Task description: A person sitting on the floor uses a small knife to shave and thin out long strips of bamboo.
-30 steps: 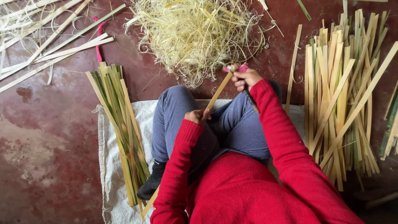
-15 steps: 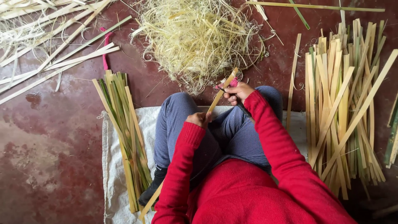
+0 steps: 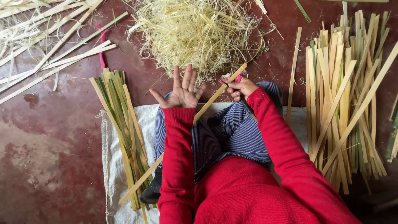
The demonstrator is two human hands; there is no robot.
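Left hand point(image 3: 181, 92) is wide open, fingers spread, palm up over the knee and holding nothing, just left of the long bamboo strip point(image 3: 195, 120). Right hand point(image 3: 241, 88) is pinched around a pink-handled knife point(image 3: 236, 81) at the strip's far end. The strip slants across the lap, near the pile of pale shavings point(image 3: 199, 33).

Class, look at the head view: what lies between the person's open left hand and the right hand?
In the head view, one thing: the long bamboo strip slants between the left hand and the right hand, over the blue trousers.
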